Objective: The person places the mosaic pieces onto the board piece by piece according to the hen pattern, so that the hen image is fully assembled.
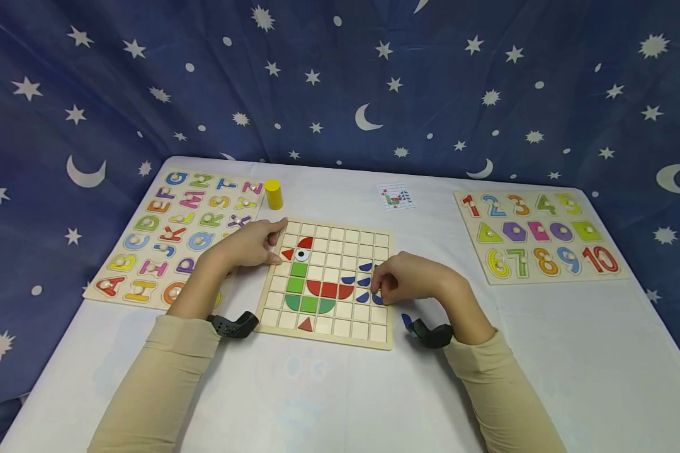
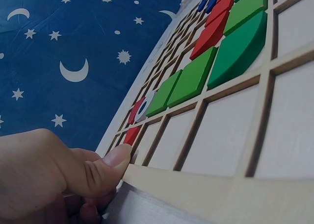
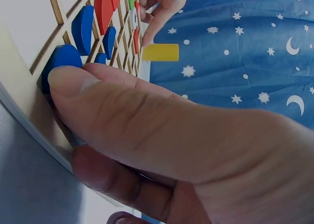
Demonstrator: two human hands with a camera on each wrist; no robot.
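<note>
A wooden grid board lies mid-table, bearing a bird-like figure of red, green and blue pieces with a round eye piece. My left hand grips the board's left edge, its thumb close beside a red triangle. At the right side of the board, my right hand pinches a blue curved piece at a cell in the outermost column. Several similar blue pieces sit in nearby cells. The right hand's fingers partly cover that column in the head view.
Left of the grid stands a yellow cylinder beside an alphabet puzzle board. A small picture card lies behind the grid. To the right is a number puzzle board. One loose blue piece rests near the right wrist.
</note>
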